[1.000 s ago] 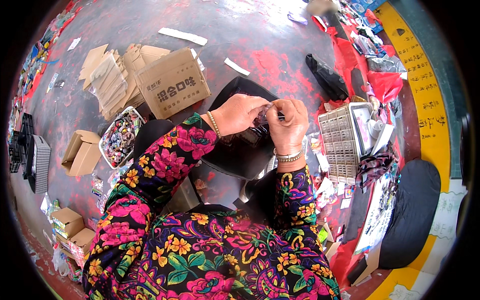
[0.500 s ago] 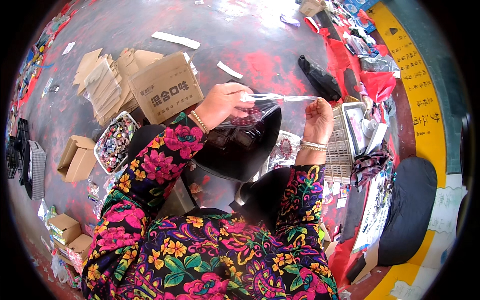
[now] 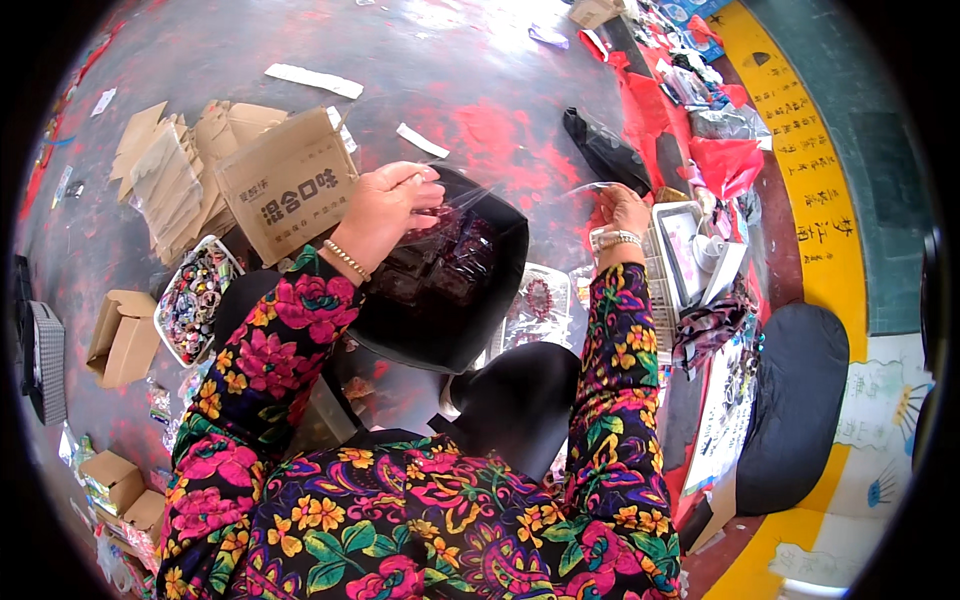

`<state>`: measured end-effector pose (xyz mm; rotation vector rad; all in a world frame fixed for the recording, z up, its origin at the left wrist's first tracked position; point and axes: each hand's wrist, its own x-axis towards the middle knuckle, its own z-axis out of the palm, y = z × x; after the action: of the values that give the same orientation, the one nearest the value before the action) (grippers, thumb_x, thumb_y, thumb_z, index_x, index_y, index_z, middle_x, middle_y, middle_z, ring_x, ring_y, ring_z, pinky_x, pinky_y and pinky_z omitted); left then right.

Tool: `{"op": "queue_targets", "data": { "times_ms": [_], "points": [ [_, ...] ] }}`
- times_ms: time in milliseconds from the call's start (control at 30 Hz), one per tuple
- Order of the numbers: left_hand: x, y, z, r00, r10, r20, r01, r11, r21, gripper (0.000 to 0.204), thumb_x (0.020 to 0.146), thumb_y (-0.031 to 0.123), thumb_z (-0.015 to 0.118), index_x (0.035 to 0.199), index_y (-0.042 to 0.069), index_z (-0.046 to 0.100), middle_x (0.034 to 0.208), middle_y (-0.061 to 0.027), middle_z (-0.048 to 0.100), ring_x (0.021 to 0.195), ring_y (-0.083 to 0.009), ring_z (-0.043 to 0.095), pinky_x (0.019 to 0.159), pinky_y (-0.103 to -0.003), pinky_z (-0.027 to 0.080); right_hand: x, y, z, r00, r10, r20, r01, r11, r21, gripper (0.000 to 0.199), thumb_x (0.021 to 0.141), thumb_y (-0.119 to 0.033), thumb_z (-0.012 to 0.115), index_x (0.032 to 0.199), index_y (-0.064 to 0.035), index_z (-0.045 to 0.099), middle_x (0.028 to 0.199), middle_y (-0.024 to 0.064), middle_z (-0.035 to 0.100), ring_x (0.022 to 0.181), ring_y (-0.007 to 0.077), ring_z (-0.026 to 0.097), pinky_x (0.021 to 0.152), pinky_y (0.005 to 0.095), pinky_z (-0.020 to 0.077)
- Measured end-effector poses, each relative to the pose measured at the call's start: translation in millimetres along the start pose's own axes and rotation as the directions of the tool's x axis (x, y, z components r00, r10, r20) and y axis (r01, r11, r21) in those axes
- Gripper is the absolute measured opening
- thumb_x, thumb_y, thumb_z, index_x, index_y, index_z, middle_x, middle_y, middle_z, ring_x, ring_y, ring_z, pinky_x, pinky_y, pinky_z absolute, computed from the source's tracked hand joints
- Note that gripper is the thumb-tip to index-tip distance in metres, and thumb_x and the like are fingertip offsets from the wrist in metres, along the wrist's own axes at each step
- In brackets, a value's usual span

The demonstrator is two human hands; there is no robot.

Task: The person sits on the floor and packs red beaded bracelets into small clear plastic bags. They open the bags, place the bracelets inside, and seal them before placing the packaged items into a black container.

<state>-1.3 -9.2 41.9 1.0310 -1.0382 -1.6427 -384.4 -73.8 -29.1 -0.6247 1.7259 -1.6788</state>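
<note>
My left hand point(image 3: 392, 212) is closed on the top of a clear plastic bag point(image 3: 462, 203), above a black bin point(image 3: 425, 352). Inside the bin lie several dark red items in shiny clear wrapping point(image 3: 462, 262). Farther right, my right hand point(image 3: 624, 210) pinches a thin clear plastic strip point(image 3: 583, 188) that trails to the left. The bag's contents are hard to make out against the bin. Just right of the bin stands a clear tray point(image 3: 560, 292) with a red beaded ring-shaped piece point(image 3: 540, 293) in it.
A white basket of small colourful pieces point(image 3: 195, 300) sits left of the bin. Behind it are a cardboard box point(image 3: 285, 185) and flattened cardboard point(image 3: 165, 185). A cream plastic basket point(image 3: 660, 275) stands by my right wrist. A black padded seat point(image 3: 795, 410) is far right.
The clear strip stretched between my hands is no longer taut. My right hand has turned and holds its strip apart from the bag. The view has shifted, so everything sits farther left.
</note>
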Motion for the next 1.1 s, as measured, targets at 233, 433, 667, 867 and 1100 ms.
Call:
{"op": "queue_targets", "data": {
  "times_ms": [233, 433, 667, 867, 1100],
  "points": [
    [-4, 4, 3, 1.000, -0.012, 0.008, 0.012, 0.999, 0.044, 0.024, 0.094, 0.016, 0.044, 0.106, -0.001, 0.056, 0.099, -0.0105, 0.062, 0.094, -0.0181, 0.062, 0.072, -0.025, 0.052, 58, 37, -10, 0.991, 0.023, -0.136, -0.018, 0.999, 0.039, 0.008, 0.075, -0.001, 0.058, 0.083, 0.0006, 0.061, 0.074, 0.0113, 0.066, 0.063, 0.0183, 0.064, 0.054, 0.0263, 0.0503],
    [-7, 5, 5, 1.000, -0.001, 0.007, 0.000, 0.998, 0.058, 0.025, 0.094, 0.015, 0.043, 0.108, -0.001, 0.055, 0.098, -0.0107, 0.062, 0.094, -0.0181, 0.062, 0.072, -0.025, 0.052, 68, 36, -8, 0.984, 0.167, -0.071, -0.170, 0.985, -0.039, 0.025, 0.079, -0.018, 0.055, 0.098, -0.0067, 0.065, 0.092, 0.0048, 0.065, 0.085, 0.0166, 0.060, 0.062, 0.0300, 0.0456],
    [-9, 6, 9, 1.000, -0.011, 0.011, 0.010, 0.998, 0.065, 0.025, 0.095, 0.015, 0.043, 0.108, -0.001, 0.055, 0.099, -0.0112, 0.062, 0.095, -0.0183, 0.062, 0.072, -0.026, 0.052, 55, 17, 6, 0.979, 0.164, -0.120, -0.176, 0.979, -0.104, 0.043, 0.077, -0.047, 0.065, 0.095, -0.0076, 0.068, 0.101, 0.0035, 0.064, 0.086, 0.0183, 0.057, 0.070, 0.0312, 0.0422],
    [-7, 2, 6, 1.000, -0.016, 0.014, 0.015, 0.997, 0.074, 0.024, 0.094, 0.015, 0.043, 0.108, -0.001, 0.056, 0.099, -0.0110, 0.062, 0.095, -0.0189, 0.062, 0.072, -0.026, 0.053, 74, 33, 8, 0.987, 0.041, -0.158, -0.031, 0.997, 0.065, 0.019, 0.067, 0.001, 0.070, 0.086, 0.0006, 0.068, 0.085, 0.0091, 0.066, 0.067, 0.0171, 0.059, 0.069, 0.0277, 0.0472],
    [-9, 1, 6, 1.000, -0.012, 0.013, 0.011, 0.999, 0.046, 0.024, 0.094, 0.014, 0.043, 0.107, -0.001, 0.056, 0.099, -0.0107, 0.062, 0.095, -0.0191, 0.062, 0.072, -0.027, 0.053, 65, 15, 7, 0.997, 0.053, -0.050, -0.061, 0.981, -0.183, 0.070, 0.069, -0.008, 0.065, 0.134, -0.0137, 0.038, 0.116, 0.0066, 0.052, 0.083, 0.0154, 0.055, 0.070, 0.0319, 0.0439]
  ]
}}
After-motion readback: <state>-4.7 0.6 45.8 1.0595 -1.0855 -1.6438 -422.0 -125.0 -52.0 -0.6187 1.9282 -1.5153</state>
